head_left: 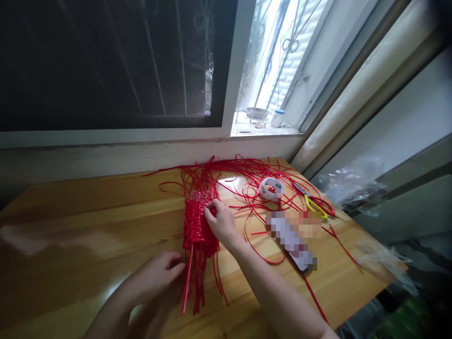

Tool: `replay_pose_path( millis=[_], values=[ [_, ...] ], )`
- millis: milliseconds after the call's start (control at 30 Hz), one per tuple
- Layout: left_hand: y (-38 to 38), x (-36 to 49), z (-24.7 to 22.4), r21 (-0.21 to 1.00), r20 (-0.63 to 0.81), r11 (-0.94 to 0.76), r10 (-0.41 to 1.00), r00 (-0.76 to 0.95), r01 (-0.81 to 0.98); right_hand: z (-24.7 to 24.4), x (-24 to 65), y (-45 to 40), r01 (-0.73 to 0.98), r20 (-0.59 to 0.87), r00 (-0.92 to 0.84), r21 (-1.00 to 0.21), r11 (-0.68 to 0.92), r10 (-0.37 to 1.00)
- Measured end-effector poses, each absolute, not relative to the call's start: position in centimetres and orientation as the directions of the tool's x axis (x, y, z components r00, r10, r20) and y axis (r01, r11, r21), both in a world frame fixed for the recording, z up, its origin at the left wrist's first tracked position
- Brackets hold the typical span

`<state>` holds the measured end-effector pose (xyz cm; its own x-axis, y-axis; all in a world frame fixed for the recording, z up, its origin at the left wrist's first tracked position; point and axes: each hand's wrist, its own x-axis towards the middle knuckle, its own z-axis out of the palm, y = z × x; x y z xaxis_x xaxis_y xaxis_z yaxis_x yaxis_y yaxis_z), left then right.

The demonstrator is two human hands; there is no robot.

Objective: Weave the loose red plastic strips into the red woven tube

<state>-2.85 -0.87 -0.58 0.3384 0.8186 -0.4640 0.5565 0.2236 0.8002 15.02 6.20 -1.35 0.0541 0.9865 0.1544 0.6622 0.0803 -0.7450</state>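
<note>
Wooden table [88,221] fills most of the view, pale and glossy, under a window [268,61]. At its centre lies the red woven piece [196,226], a narrow mat of plastic cord, with loose red strands [247,176] spreading from it toward twelve and two o'clock and more ends hanging toward six o'clock. The right hand [221,221] rests at three o'clock of the weaving, its fingertips closed in a pinch on a strand at the upper edge. The left hand [157,275] lies at seven o'clock of the weaving, fingers curled loosely, tips touching the lower ends; whether it really grips one cannot be told. Toward two o'clock sits a roll of tape [271,189], and beyond it scissors [312,200] with yellow handles.
</note>
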Motion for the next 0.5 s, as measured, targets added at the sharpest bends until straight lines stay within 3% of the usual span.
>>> replay_pose_path(
  millis=[100, 300, 400, 500],
  values=[
    [-1.0, -3.7, 0.9, 0.850, -0.510, 0.340, 0.724, 0.465, 0.403, -1.4, 15.2, 6.3, 0.565, 0.110, 0.068, -0.823, 0.053, 0.992],
    [-0.8, -3.8, 2.4, 0.798, -0.602, 0.509, 0.637, 0.482, 0.324, -1.8, 16.2, 7.5, 0.394, -0.040, -0.062, -0.919, -0.012, 0.997],
    [-0.9, -1.9, 1.5, 0.820, -0.567, 0.520, 0.680, 0.465, 0.239, -1.8, 16.3, 7.7, 0.422, -0.021, -0.070, -0.906, 0.011, 0.997],
    [-1.3, 0.9, 0.0, 0.834, -0.465, 0.551, 0.734, 0.495, -0.035, -1.3, 16.0, 7.2, 0.541, 0.048, -0.011, -0.840, 0.046, 0.999]
  ],
)
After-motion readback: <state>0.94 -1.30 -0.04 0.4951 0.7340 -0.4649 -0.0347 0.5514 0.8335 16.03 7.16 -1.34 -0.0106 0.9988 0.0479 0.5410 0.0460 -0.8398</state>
